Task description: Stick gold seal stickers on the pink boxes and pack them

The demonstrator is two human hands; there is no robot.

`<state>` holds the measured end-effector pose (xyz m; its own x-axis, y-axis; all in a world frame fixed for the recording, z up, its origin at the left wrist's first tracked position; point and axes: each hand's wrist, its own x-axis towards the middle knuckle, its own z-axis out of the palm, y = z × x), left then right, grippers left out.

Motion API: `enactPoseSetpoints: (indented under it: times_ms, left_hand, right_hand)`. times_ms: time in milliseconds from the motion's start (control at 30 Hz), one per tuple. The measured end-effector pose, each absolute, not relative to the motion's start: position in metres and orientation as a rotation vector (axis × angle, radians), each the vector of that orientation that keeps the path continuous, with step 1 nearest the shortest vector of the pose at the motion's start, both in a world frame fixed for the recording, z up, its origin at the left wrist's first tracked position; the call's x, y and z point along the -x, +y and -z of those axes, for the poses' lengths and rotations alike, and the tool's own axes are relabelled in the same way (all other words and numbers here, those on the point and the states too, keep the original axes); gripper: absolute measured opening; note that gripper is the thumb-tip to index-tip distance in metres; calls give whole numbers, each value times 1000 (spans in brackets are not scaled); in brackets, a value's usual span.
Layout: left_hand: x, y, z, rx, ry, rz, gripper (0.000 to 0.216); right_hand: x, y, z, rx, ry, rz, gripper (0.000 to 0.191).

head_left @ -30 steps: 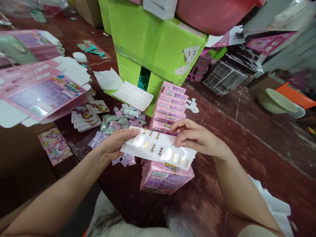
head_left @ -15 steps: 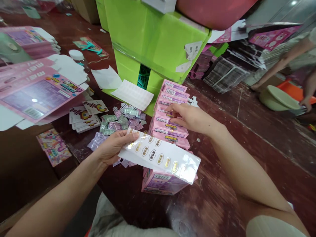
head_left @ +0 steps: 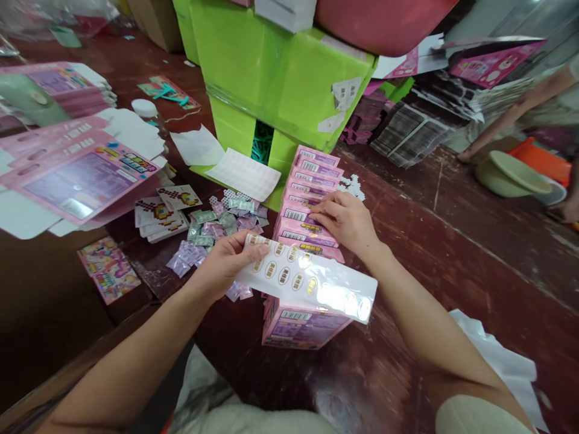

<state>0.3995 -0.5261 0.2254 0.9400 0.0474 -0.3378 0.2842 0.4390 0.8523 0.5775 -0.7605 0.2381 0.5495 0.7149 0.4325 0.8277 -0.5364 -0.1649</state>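
Observation:
My left hand (head_left: 226, 263) pinches the left end of a white sticker sheet (head_left: 312, 283) with round gold labels and holds it level above the nearest pink box (head_left: 298, 325). A row of several pink boxes (head_left: 307, 193) stands on edge, running away from me toward the green crate. My right hand (head_left: 346, 222) rests on top of that row, fingertips pressed on the edge of one box about midway along. What the fingertips hold, if anything, is too small to see.
A green crate (head_left: 280, 78) stands behind the row. Small foil packets (head_left: 212, 226), cards (head_left: 158, 214) and flat pink cartons (head_left: 76, 181) lie at left on the dark red table (head_left: 452, 259). A green bowl (head_left: 509, 173) sits at right, near another person's arm (head_left: 511, 117).
My right hand left the sticker sheet and moved up onto the top of the box row, where it presses down. The left hand kept the sheet, which shifted slightly right.

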Motion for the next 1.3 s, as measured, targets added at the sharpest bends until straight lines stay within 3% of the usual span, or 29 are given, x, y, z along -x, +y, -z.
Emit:
enactPoseSetpoints:
  times_ms: [200, 333, 533, 633, 833, 1067, 1300]
  left_hand:
    - [-393, -533, -234, -1232, 213, -32, 25]
    - [-391, -541, -238, -1326, 108, -137, 19]
    - [-391, -539, -226, -1652, -95, -334, 23]
    - [-394, -538, -227, -1716, -70, -408, 15]
    - [-403, -540, -235, -1348, 165, -78, 36]
    - [-416, -529, -223, -1343, 325, -83, 41]
    - [-430, -522, -220, -1331, 267, -26, 39]
  right_hand:
    - [-545, -772, -276, 2100, -1078, -112, 42]
    - [-507, -780, -297, 1954, -1041, -552, 38]
    - [-497, -785, -283, 1969, -1023, -309, 25]
    - [-497, -786, -282, 1949, -1018, -349, 25]
    - [-498, -783, -283, 1942, -910, -440, 32]
    - [-516, -782, -285, 1862, -881, -250, 17]
    - [-585, -764, -280, 1904, -823, -112, 25]
